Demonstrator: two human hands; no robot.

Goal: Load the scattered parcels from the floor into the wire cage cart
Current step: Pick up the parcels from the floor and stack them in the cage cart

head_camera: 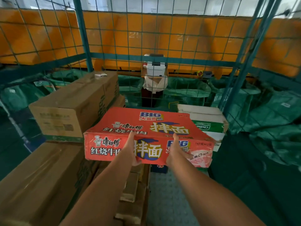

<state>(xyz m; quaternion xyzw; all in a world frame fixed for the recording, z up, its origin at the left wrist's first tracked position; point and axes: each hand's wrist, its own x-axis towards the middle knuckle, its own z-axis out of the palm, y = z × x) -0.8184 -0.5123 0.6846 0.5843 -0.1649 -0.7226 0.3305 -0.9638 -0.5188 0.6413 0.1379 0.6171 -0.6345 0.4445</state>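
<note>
Red card, printed with noodle branding, made up the box [146, 137] both hands carried at the mouth of the cage [84, 46]. The left hand [132, 150] clasped the near face, fingers over the top edge and thumb tucked under the base. The right hand [176, 152] held the same face further right, fingertips at the top edge, thumb spread across the front. The box hung in the air, level, inside the frame, above brown cartons [40, 176] stacked low on the left. Its top sagged and its near right corner looked crushed, so the card was probably soft and the load light, likely to buckle if squeezed. A hold under the base or at the corners would have suited it better than pressure on one face. Beyond it sat another brown carton [73, 101] and a white and green box [208, 123], then the rear mesh.
</note>
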